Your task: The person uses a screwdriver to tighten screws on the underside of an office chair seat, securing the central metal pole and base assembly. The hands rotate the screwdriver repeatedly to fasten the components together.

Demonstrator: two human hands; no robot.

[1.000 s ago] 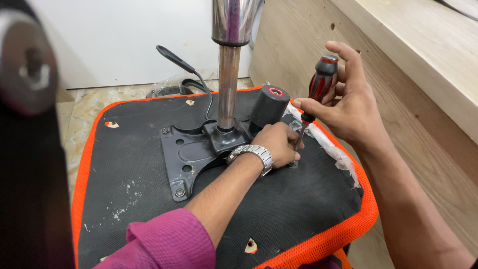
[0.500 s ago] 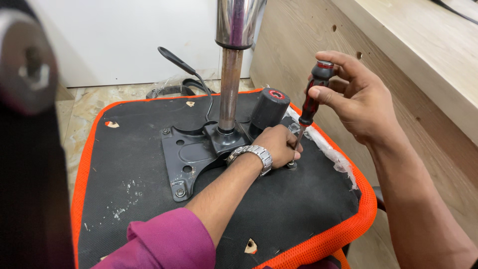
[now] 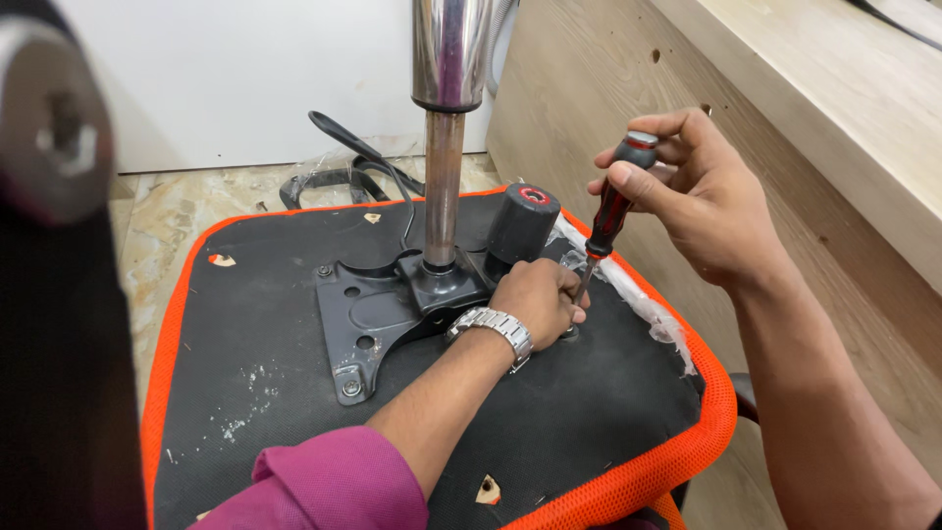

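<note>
The right hand (image 3: 702, 211) pinches the red-and-black screwdriver (image 3: 610, 216) high on its handle, fingertips curled round the cap; that grooved handle looks grippy, the thin shaft stiff. The left hand (image 3: 535, 294) is closed round the tip at a screw (image 3: 569, 334), steadying it. Below lies an upturned chair seat (image 3: 549, 412), black fabric, orange mesh edge, soft. Left, the rigid metal mounting plate (image 3: 368, 314); tiled floor (image 3: 186, 206) beyond, wooden panel (image 3: 608, 88) right.

A furniture workshop; raw wooden boards (image 3: 785, 88) beside an upturned office-chair seat (image 3: 549, 412); stone floor (image 3: 186, 211).
</note>
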